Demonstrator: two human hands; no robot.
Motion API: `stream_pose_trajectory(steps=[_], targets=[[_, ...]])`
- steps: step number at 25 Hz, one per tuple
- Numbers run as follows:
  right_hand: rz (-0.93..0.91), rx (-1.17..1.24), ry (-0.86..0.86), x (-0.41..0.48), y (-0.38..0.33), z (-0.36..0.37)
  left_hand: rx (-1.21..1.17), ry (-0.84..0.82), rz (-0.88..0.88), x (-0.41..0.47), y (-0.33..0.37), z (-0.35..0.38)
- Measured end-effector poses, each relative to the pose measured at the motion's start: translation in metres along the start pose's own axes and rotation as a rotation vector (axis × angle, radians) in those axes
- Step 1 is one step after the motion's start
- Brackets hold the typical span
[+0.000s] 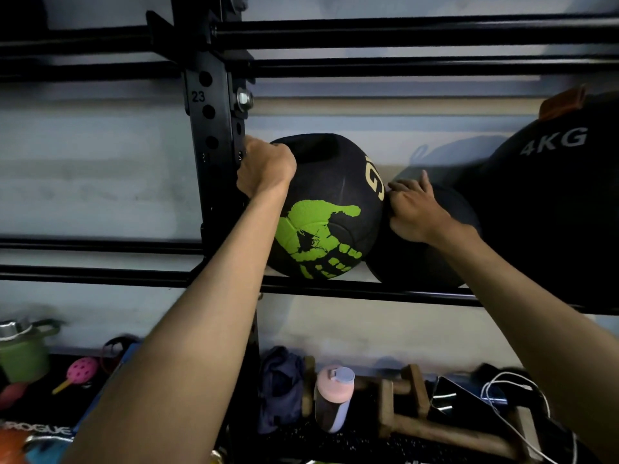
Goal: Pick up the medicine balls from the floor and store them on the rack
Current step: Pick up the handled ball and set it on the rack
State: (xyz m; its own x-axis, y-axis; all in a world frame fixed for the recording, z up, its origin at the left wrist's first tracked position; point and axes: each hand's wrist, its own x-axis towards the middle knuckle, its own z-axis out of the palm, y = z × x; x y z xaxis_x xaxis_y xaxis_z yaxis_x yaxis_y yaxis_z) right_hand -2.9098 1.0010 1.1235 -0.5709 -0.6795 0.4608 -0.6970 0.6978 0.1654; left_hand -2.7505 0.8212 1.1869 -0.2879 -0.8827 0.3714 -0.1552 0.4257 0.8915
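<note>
A black medicine ball with a green handprint (330, 209) sits on the rack's two black rails (368, 291), against the black upright post (214, 139). My left hand (264, 167) grips the ball's left side by its handle recess, fingers curled. My right hand (417, 209) lies between this ball and a smaller plain black ball (435, 259) to its right, fingertips curled into the gap. A large black ball marked 4KG (549, 195) rests on the same shelf at far right.
Higher rails (402, 35) cross above. On the floor below lie a pink bottle (335, 396), wooden parallettes (415, 416), a dark cloth (281, 386), a green jug (23, 353), a pink perforated ball (82, 370) and white cables (516, 403).
</note>
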Motion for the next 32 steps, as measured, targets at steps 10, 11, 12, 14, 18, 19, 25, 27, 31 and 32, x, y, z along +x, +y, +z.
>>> stream_pose_trajectory(steps=[10,11,12,14,18,19,25,27,31,32], targets=[[0.120,0.695,0.409,-0.020,-0.021,-0.008,-0.148,0.022,0.163,0.010,-0.024,0.004],[0.110,0.861,0.468,-0.022,-0.030,-0.008,-0.165,0.023,0.225,0.009,-0.027,0.004],[0.095,0.967,0.486,-0.022,-0.041,-0.006,-0.178,0.018,0.292,0.006,-0.033,0.004],[0.074,0.986,0.481,-0.018,-0.065,0.000,-0.205,-0.001,0.436,-0.001,-0.052,0.008],[0.142,0.980,0.573,-0.004,-0.078,0.014,-0.291,0.087,0.675,-0.015,-0.097,0.022],[0.164,1.001,0.573,-0.001,-0.074,0.015,-0.296,0.098,0.681,-0.013,-0.099,0.026],[0.302,1.013,0.511,0.016,-0.075,0.011,-0.261,0.001,0.595,0.012,-0.087,0.034],[0.333,0.987,0.507,0.015,-0.083,0.009,-0.290,-0.013,0.593,0.015,-0.092,0.034],[0.410,0.921,0.567,-0.004,-0.101,0.009,-0.246,-0.060,0.611,0.016,-0.096,0.030],[0.423,0.898,0.589,-0.013,-0.107,0.011,-0.241,-0.094,0.618,0.014,-0.099,0.028]])
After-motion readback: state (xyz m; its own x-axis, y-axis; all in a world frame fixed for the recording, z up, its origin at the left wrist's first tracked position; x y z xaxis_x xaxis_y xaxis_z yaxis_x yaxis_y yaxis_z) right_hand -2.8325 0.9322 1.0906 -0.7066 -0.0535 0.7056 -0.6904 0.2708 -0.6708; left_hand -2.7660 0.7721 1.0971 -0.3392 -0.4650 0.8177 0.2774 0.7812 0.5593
